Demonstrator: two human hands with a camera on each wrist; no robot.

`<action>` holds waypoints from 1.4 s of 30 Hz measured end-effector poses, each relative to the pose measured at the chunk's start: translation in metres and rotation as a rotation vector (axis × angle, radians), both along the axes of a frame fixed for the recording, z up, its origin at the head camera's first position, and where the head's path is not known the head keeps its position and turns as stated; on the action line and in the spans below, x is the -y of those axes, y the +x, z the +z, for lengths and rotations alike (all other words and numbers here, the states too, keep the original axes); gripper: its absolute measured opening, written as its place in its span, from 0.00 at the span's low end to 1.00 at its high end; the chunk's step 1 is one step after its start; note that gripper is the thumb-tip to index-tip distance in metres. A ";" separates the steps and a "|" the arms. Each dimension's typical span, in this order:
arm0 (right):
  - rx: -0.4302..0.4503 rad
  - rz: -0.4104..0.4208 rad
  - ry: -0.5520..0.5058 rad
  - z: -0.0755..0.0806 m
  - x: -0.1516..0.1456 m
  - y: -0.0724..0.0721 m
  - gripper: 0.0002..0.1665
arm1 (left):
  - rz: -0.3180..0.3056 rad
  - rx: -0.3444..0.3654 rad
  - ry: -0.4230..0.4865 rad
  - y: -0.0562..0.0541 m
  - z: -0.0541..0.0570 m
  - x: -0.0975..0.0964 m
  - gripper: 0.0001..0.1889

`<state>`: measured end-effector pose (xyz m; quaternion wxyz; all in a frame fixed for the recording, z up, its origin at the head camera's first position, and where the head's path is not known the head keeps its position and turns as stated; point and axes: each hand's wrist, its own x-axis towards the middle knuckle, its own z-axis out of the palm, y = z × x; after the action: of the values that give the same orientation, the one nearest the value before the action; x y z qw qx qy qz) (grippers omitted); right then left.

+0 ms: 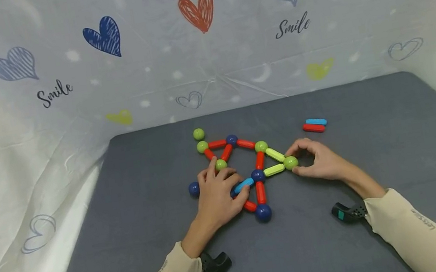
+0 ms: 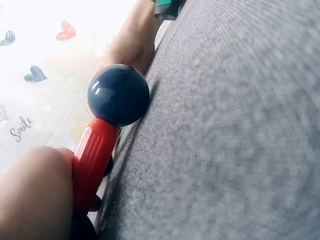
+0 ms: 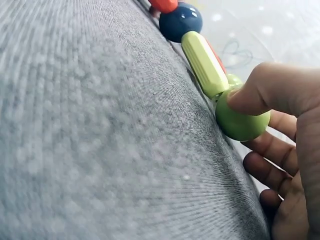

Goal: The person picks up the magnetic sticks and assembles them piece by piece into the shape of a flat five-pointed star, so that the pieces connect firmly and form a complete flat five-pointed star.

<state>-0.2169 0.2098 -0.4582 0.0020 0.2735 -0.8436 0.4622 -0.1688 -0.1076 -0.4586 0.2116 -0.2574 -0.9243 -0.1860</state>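
A flat frame of magnetic building rods and balls lies on the dark table. My right hand (image 1: 319, 160) pinches a green ball (image 1: 291, 163) between thumb and fingers; two yellow-green rods (image 1: 275, 170) run from this ball to a dark blue ball (image 1: 257, 176) and another green ball (image 1: 261, 146). Over the frame's left part, my left hand (image 1: 219, 194) has its thumb and index finger at either side of a light blue rod (image 1: 245, 185). Its other fingers spread toward a green ball (image 1: 220, 164). In the left wrist view, a red rod (image 2: 94, 160) and dark blue ball (image 2: 119, 95) show beside the thumb.
A loose light blue rod (image 1: 316, 122) and red rod (image 1: 314, 128) lie at the back right. One green ball (image 1: 198, 134) sits behind the frame, and a dark blue ball (image 1: 194, 189) is left of my left hand. A heart-printed curtain (image 1: 231, 57) borders the table (image 1: 143, 176).
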 end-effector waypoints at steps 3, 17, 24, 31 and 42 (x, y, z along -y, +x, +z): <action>-0.001 -0.009 0.021 -0.001 0.002 0.000 0.19 | -0.006 -0.006 0.008 0.000 0.001 0.001 0.12; -0.069 0.001 0.043 -0.002 0.007 -0.003 0.24 | 0.002 -0.003 0.021 -0.006 0.000 0.006 0.13; -0.230 0.016 0.078 -0.006 0.015 0.000 0.29 | 0.005 0.011 0.012 -0.004 -0.001 0.005 0.13; -0.327 0.019 0.215 -0.006 0.025 0.006 0.16 | -0.007 -0.016 0.021 -0.003 -0.001 0.004 0.12; -0.253 0.020 0.150 -0.007 0.024 0.009 0.17 | -0.008 -0.002 0.019 -0.004 -0.002 0.002 0.13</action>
<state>-0.2080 0.1860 -0.4654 0.0833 0.3371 -0.8661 0.3596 -0.1724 -0.1095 -0.4609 0.2141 -0.2593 -0.9212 -0.1955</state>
